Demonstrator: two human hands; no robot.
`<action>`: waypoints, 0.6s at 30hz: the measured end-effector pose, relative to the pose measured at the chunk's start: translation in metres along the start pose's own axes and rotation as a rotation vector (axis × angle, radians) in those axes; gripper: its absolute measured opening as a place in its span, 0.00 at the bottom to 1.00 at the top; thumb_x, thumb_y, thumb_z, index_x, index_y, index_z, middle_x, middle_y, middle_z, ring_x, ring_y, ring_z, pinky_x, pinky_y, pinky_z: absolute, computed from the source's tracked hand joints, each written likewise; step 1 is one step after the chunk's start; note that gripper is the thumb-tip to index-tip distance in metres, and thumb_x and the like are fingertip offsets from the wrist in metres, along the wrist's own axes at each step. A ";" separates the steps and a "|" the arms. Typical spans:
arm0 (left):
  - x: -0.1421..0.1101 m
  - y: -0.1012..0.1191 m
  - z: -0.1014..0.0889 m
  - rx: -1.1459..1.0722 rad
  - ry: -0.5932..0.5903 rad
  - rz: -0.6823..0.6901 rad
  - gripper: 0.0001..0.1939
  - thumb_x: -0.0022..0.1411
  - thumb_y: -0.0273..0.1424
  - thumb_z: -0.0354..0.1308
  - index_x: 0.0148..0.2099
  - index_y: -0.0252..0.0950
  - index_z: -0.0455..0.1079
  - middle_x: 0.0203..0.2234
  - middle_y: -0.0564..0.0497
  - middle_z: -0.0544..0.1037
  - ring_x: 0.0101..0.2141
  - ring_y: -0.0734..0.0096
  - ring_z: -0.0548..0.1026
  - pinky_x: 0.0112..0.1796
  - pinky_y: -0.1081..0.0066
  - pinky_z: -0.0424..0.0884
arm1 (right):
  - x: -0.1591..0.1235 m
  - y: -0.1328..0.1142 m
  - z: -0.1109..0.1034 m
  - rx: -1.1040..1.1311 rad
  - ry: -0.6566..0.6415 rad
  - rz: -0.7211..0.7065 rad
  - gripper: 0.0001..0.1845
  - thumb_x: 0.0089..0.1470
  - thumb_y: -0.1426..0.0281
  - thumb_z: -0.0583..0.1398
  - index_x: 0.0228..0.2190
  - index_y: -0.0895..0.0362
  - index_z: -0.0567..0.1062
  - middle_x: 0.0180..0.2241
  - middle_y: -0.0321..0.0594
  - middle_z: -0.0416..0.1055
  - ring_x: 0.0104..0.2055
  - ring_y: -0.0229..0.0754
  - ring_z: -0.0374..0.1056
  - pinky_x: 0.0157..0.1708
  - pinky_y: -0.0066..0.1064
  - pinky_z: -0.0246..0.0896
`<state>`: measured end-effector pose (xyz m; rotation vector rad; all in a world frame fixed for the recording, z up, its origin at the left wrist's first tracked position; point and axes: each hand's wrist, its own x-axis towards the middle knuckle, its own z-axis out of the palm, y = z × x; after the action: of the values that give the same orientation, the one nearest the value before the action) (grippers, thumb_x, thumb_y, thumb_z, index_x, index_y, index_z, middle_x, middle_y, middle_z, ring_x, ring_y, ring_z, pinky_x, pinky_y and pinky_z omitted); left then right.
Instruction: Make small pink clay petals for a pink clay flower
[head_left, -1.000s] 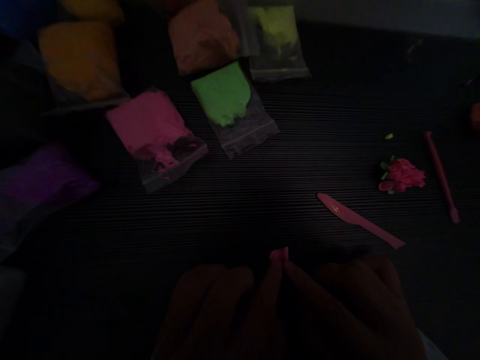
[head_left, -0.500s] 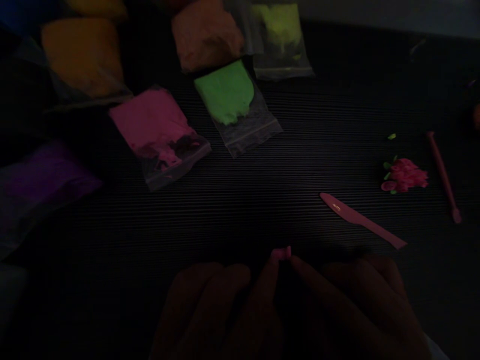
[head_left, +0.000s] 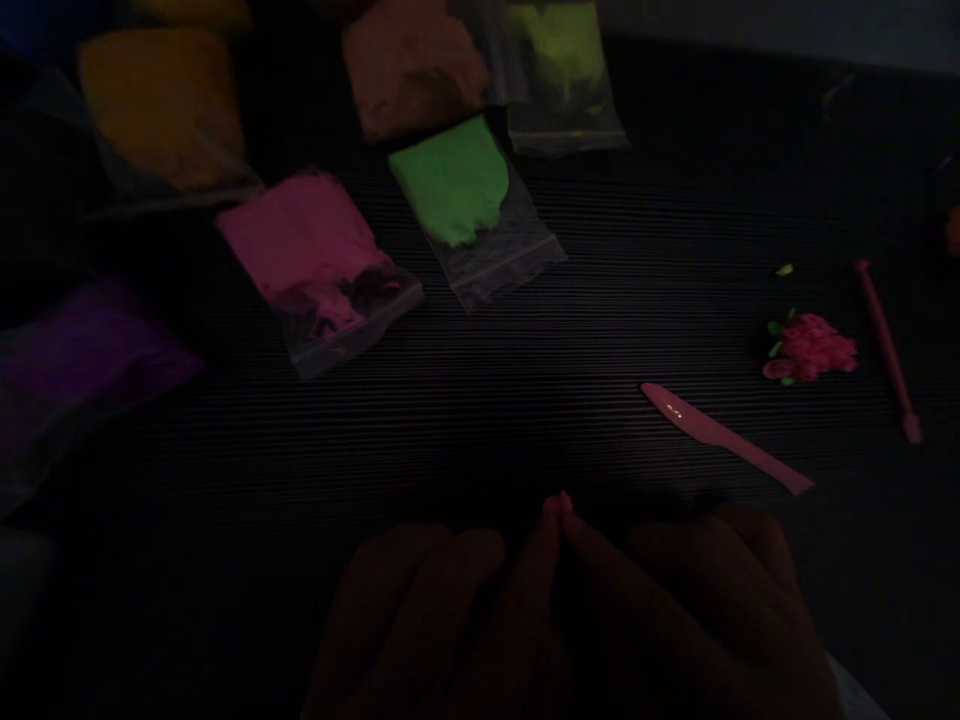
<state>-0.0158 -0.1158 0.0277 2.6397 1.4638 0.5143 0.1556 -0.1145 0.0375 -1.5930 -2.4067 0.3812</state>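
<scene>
A small piece of pink clay [head_left: 558, 503] is pinched between the fingertips of both hands, low in the middle of the view. My left hand [head_left: 442, 610] holds its left end, with the other fingers curled in. At its right end are the fingertips of my right hand [head_left: 697, 600], whose remaining fingers are bent too. The picture is dark, so the thumbs are hard to make out. Right of the hands lies a pink plastic modelling knife [head_left: 720, 436]. Beyond it sits a cluster of pink clay flowers [head_left: 814, 348] with small green leaves.
A thin pink modelling tool [head_left: 889, 350] lies at the right, near a tiny green clay bit [head_left: 784, 270]. Bags of pink clay [head_left: 307, 245], green clay [head_left: 457, 185], yellow clay [head_left: 562, 50], orange clay [head_left: 165, 105] and purple clay [head_left: 105, 345] spread across the dark table.
My right fingertips have moved left, closer to my left ones. The pink clay between them now looks shorter and more folded together.
</scene>
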 end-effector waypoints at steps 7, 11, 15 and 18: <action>-0.005 -0.001 -0.001 -0.023 0.068 0.062 0.09 0.44 0.30 0.53 0.31 0.39 0.68 0.24 0.54 0.73 0.26 0.71 0.69 0.30 0.65 0.64 | 0.001 -0.003 0.000 -0.006 -0.035 0.002 0.22 0.43 0.67 0.54 0.44 0.48 0.62 0.22 0.35 0.64 0.23 0.34 0.55 0.27 0.34 0.48; -0.007 -0.003 0.000 -0.026 0.049 0.115 0.08 0.42 0.32 0.54 0.30 0.40 0.68 0.25 0.55 0.73 0.26 0.70 0.69 0.30 0.64 0.64 | 0.003 -0.004 0.000 -0.019 -0.045 -0.023 0.22 0.42 0.65 0.54 0.44 0.48 0.62 0.22 0.34 0.64 0.22 0.34 0.55 0.27 0.34 0.47; -0.008 -0.002 -0.001 -0.039 0.035 0.059 0.09 0.41 0.32 0.54 0.30 0.40 0.68 0.24 0.54 0.73 0.25 0.70 0.69 0.29 0.63 0.64 | 0.004 -0.004 0.002 -0.023 -0.041 -0.032 0.22 0.42 0.65 0.54 0.43 0.48 0.63 0.22 0.35 0.64 0.23 0.34 0.55 0.27 0.34 0.47; -0.008 0.000 -0.003 -0.048 0.048 0.054 0.08 0.41 0.31 0.55 0.29 0.40 0.68 0.25 0.54 0.73 0.27 0.69 0.69 0.30 0.63 0.64 | 0.005 -0.005 0.003 -0.029 -0.050 -0.041 0.22 0.43 0.64 0.53 0.44 0.48 0.62 0.22 0.35 0.64 0.23 0.34 0.55 0.28 0.34 0.47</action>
<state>-0.0209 -0.1230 0.0281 2.6533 1.3777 0.6136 0.1481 -0.1122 0.0369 -1.5614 -2.4887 0.3841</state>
